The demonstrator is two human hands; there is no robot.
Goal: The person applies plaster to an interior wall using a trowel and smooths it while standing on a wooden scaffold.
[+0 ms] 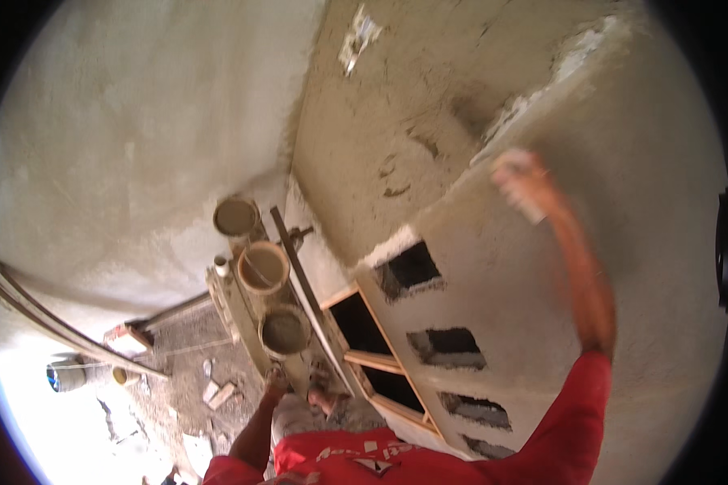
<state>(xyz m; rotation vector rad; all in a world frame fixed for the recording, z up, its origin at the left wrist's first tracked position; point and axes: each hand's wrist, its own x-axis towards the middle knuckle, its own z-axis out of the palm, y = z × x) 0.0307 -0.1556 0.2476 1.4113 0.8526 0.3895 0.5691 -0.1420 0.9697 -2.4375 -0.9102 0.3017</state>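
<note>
My right hand (519,179) reaches out to the wall at the right, by the rough edge of a fresh plaster patch (396,137). Motion blurs it; the fingers look closed round something pale with a straight edge, whose kind I cannot make out. My left hand (276,385) hangs low beside my leg, near a bucket of grey mortar (285,331). Its fingers are too small and dark to read. The wet plaster is darker than the smooth grey wall (526,299) around it and carries a few gouges.
I stand on a narrow plank scaffold (251,323) high above the ground. Two more mortar buckets (236,217) (264,267) stand along it, beside a long straight bar (299,275). Square openings (412,265) and a wooden window frame (378,356) pierce the wall. Rubble (218,394) lies below.
</note>
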